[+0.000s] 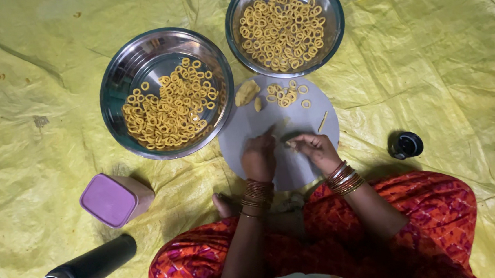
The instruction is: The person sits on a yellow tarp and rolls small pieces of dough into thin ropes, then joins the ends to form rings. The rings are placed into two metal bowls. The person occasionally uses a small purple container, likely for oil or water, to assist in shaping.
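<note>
Head view: two steel bowls of rings; both hands pinch dough strip.

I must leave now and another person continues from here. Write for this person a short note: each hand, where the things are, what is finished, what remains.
Left hand: on the round grey board, fingers closed over a bit of dough; the dough itself is hidden.
Right hand: beside the left hand, pinching the same work.
Things: dough lump at the board's far left edge; a thin dough strip to the right.
Done: two steel bowls, the left bowl and the far bowl, hold many shaped rings; a few rings lie on the board.
Left: the dough lump and the strip are not yet rings.
</note>
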